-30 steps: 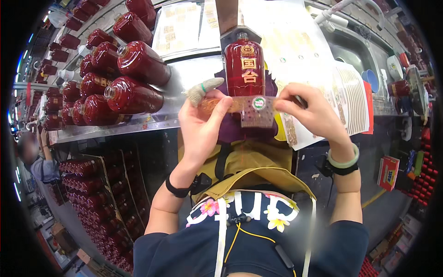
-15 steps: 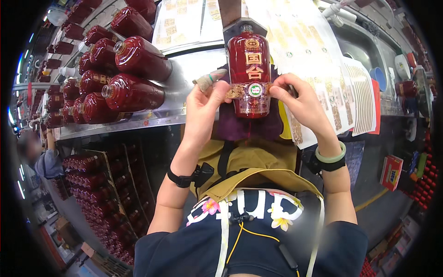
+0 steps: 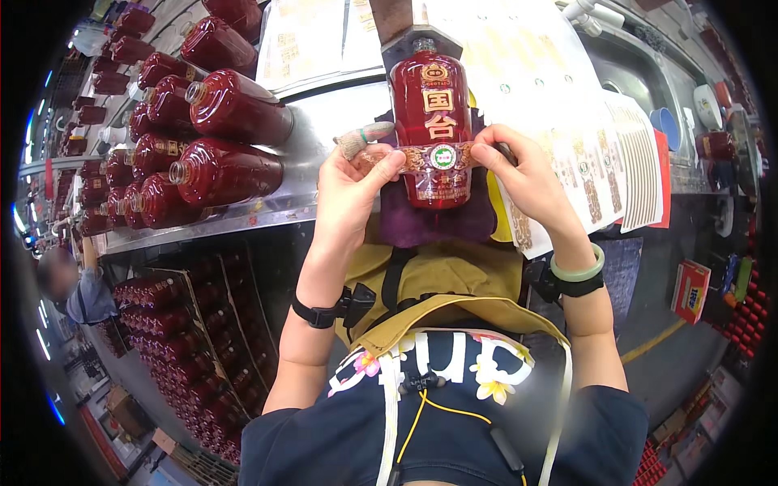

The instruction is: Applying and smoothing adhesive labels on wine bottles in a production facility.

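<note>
A dark red glass bottle (image 3: 429, 93) with gold lettering lies before me, its open neck pointing away. Across its lower part runs a narrow patterned label strip (image 3: 417, 159) with a round green-and-white emblem. My left hand (image 3: 352, 174) pinches the strip's left end between thumb and fingers; a grey cloth cover (image 3: 362, 139) wraps one of its fingers. At the other end, my right hand (image 3: 527, 174) is closed on the strip with thumb and forefinger. Something dark shows behind the right fingers, too hidden to name. Under the bottle is a dark purple cloth (image 3: 405, 225).
Several similar red bottles (image 3: 231, 170) lie on the metal table at left. Sheets of gold decals (image 3: 559, 105) cover the right side, beside a metal sink (image 3: 620, 65) and blue cup (image 3: 664, 125). Stacked bottles (image 3: 174, 340) stand below left, where another person (image 3: 81, 283) is.
The label strip now looks flatter and straighter across the bottle, with both hands still at its ends. The whole view has shifted slightly.
</note>
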Demonstrator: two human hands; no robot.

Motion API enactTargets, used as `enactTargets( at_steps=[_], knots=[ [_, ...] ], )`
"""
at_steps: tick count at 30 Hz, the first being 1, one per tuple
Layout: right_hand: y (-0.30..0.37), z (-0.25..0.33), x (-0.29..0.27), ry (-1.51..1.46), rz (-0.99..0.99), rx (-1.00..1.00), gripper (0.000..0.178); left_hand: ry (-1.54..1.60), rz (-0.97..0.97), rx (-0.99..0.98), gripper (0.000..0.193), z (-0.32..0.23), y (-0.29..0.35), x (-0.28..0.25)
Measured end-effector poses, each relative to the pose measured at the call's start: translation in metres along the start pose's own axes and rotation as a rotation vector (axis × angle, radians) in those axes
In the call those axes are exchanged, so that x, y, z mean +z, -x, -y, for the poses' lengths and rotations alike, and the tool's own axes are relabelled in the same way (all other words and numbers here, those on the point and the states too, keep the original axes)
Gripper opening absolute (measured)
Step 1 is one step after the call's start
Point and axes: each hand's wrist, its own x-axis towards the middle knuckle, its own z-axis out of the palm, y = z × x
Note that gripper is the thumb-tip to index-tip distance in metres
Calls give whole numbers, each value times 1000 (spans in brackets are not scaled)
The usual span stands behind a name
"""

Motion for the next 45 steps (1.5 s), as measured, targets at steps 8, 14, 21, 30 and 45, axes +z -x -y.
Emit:
enactTargets(
  at_steps=[8, 14, 21, 30, 45],
  knots=[
    [0, -1, 0, 24, -8, -13, 25, 30, -3, 16, 42, 2, -1, -1],
    [-1, -3, 1, 8, -3, -3, 26, 36, -10, 20, 43, 3, 0, 1],
    [-1, -3, -1, 9, 0, -17, 26, 17, -14, 7, 43, 3, 0, 0],
    [-1, -1, 1, -21, -11, -9, 25, 47, 3, 28, 44, 1, 2, 3],
    [-1, 9, -8, 202, -15, 41, 25, 56, -27, 28, 46, 3, 0, 4]
  ],
)
